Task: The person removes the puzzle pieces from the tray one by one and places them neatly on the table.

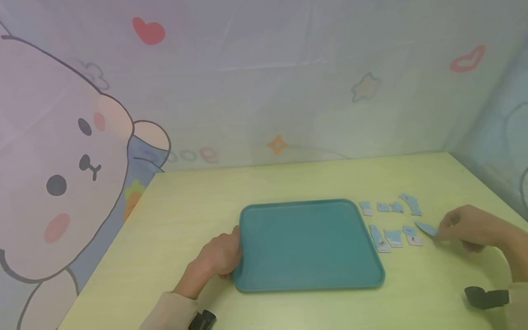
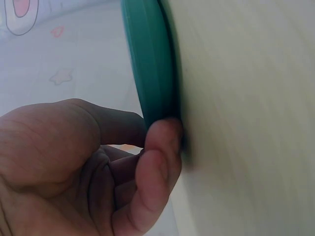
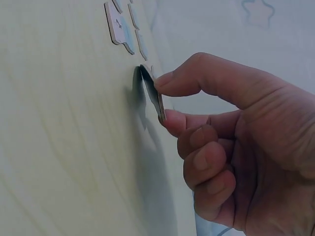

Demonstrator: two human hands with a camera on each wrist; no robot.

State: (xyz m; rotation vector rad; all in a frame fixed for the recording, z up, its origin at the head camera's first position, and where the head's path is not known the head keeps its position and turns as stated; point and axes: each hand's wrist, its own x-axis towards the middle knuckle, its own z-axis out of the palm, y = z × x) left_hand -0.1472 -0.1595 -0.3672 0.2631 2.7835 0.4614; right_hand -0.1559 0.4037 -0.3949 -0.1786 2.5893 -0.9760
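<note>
A teal rectangular tray [image 1: 298, 247] lies on the table, and my left hand [image 1: 220, 254] grips its left rim. In the left wrist view, curled fingertips [image 2: 162, 142] hold the tray's edge [image 2: 153, 59] close to the tabletop. Off the tray's right side, my right hand [image 1: 474, 227] pinches a light-blue jigsaw puzzle piece [image 1: 427, 228] between thumb and forefinger. That piece [image 3: 154, 96] is tilted, its lower end close to the table, while the other fingers curl into the palm. Several loose puzzle pieces [image 1: 393, 237] in blue and pale pinkish grey lie between tray and right hand.
The pieces lie in two rough rows, the far one including a long curved piece [image 1: 411, 204]. The pale yellow-green table [image 1: 198, 201] ends at a printed cloth backdrop [image 1: 264, 82]. Dark wrist straps [image 1: 486, 298] show at both sleeves.
</note>
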